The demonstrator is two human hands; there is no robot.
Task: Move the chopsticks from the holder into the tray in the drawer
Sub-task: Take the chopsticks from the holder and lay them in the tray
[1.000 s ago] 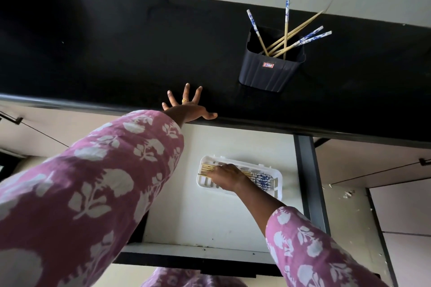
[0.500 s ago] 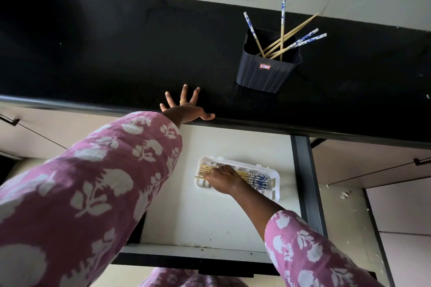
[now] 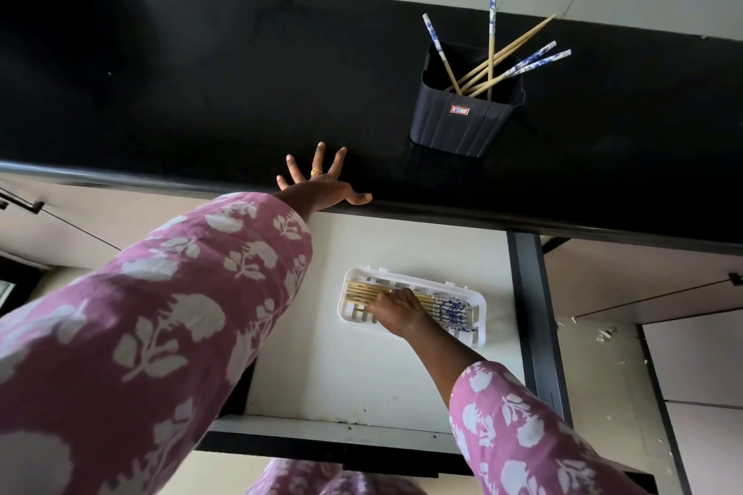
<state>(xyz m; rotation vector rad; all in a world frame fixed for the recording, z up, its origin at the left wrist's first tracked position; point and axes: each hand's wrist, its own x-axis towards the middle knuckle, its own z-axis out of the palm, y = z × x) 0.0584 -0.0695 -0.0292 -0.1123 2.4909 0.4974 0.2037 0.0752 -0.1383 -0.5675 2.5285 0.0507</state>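
Hardly anything has moved: the right hand (image 3: 398, 311) stays over the laid chopsticks (image 3: 450, 309) in the white tray (image 3: 480, 303) in the open drawer (image 3: 362, 374). Its fingers are hidden, so I cannot tell whether it grips any, and a push might skid the loose tray. Beyond, the left hand (image 3: 321, 187) lies spread flat on the counter (image 3: 201, 92) edge. Farther right, the leaning chopsticks (image 3: 522, 42) splay from the holder (image 3: 462, 121); snatching one could tip it.

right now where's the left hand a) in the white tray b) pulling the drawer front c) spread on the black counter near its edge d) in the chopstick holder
C: the left hand rests with fingers spread on the black counter near its front edge; it is the right hand that is down in the tray.
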